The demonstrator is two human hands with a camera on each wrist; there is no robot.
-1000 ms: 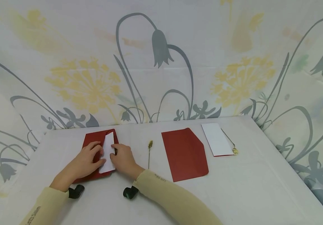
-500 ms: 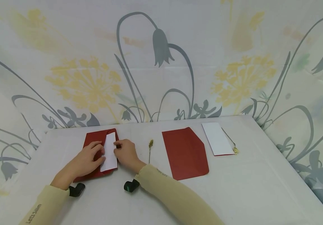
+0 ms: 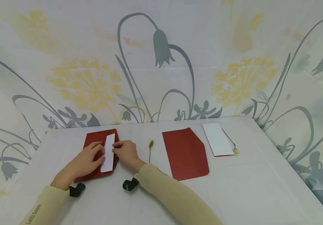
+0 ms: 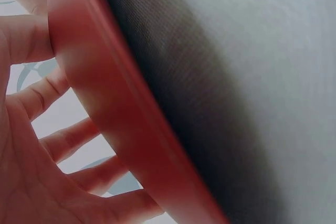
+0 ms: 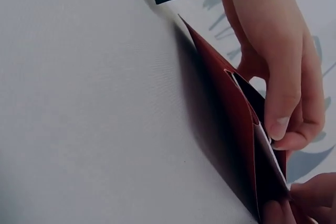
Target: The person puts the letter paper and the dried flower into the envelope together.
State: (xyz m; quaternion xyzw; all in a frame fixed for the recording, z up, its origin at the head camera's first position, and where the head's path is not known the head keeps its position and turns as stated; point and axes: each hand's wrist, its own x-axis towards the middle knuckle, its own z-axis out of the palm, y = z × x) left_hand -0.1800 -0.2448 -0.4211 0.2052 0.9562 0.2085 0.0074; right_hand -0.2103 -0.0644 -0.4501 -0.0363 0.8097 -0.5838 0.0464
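Note:
A white card [image 3: 109,153] stands partly inside a red envelope [image 3: 96,137] at the left of the table, one strip of it showing. My left hand [image 3: 87,158] lies over the envelope, thumb and forefinger at its opening beside the card; in the left wrist view its spread fingers [image 4: 79,135] meet the red edge. From the right, my right hand [image 3: 126,153] pinches the card's outer edge. The right wrist view shows the envelope gaping, with the card's white edge [image 5: 269,150] inside it and my left hand [image 5: 275,51] above. The card's inner part is hidden.
Right of my right hand lies a dried flower stem [image 3: 150,148]. A second red envelope [image 3: 185,154] is flat at centre right. Farther right, a white card with a red lower edge [image 3: 217,140] lies by another dried flower [image 3: 235,151]. Patterned cloth [image 3: 161,78] rises behind the table.
The card has slid left into the envelope, so its visible strip is narrower. My right hand first drew back slightly right, then came left with the card. My left hand has barely moved.

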